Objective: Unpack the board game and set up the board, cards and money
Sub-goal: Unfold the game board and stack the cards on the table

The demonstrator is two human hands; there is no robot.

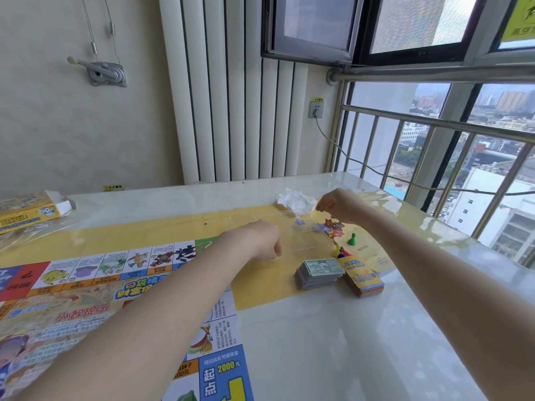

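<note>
Both hands hold a clear plastic bag (301, 227) stretched over the glossy white desk (318, 342): left hand (262, 241) with fingers curled on its near edge, right hand (337, 205) pinching the far corner. Star tokens (333, 227) spill just beyond the stack of green paper money (320, 272), with the yellow-backed card deck (363, 277) beside it. A jerk could scatter tokens off the desk. The bag's outline and the fingertips are hard to make out; the colourful paper board (115, 285), left of the money, is cut off.

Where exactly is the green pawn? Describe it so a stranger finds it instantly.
Start at the table's right side, by the window railing. Past the money stack and card deck, the green pawn stands upright, alone, the only green piece beside red star tokens.
</note>
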